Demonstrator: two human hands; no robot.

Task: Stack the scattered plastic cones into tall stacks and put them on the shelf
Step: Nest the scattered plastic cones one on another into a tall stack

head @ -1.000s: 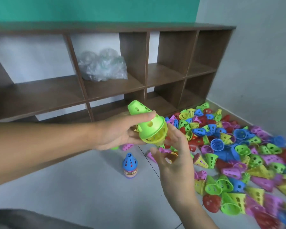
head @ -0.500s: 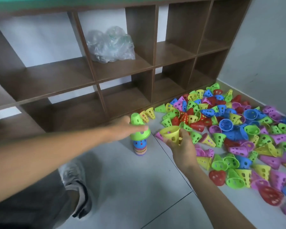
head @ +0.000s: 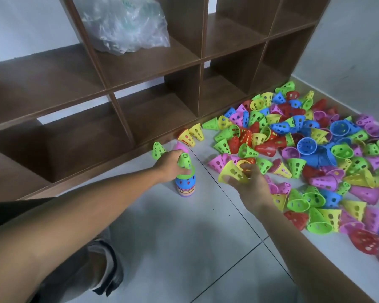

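A short stack of cones (head: 185, 186) stands on the grey floor in front of the shelf (head: 153, 62), a blue cone showing above striped rims. My left hand (head: 170, 165) grips a green cone (head: 185, 161) on top of that stack. My right hand (head: 248, 185) holds a yellow cone (head: 233, 172) on its side, just right of the stack. A large pile of scattered cones (head: 304, 154) in green, yellow, blue, pink and red covers the floor to the right.
A crumpled clear plastic bag (head: 127, 25) lies in an upper shelf compartment. A loose green cone (head: 158, 149) and a pink one (head: 181, 147) sit behind the stack. My leg and shoe (head: 105, 270) are at the lower left. A grey wall (head: 348, 47) bounds the right.
My left hand has brought the green cone down from the air onto the stack. My right hand has picked up a yellow cone from the pile. The view has tilted downward.
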